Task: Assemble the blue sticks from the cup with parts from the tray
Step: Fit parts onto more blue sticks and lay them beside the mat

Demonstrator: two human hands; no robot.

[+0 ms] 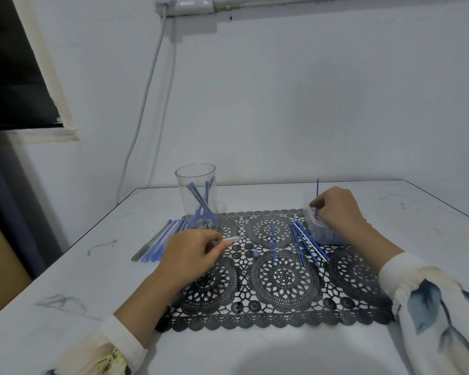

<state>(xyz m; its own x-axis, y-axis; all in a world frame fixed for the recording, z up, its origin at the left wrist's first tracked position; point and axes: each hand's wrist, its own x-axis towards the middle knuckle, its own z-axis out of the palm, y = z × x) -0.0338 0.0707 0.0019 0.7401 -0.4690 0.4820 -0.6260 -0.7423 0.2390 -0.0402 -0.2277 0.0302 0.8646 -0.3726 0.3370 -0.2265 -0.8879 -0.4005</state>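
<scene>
Pinching a thin blue stick (317, 197) over the clear plastic tray (313, 226), the right hand (336, 209) works while the left hand (192, 250) grips a small clear tube (229, 239).

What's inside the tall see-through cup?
Several blue sticks stand leaning and crossed inside the cup. They overlap near the bottom, so the exact number cannot be told.

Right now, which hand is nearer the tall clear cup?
Left. The left hand lies just in front of the cup; the right hand is far across the mat.
</scene>
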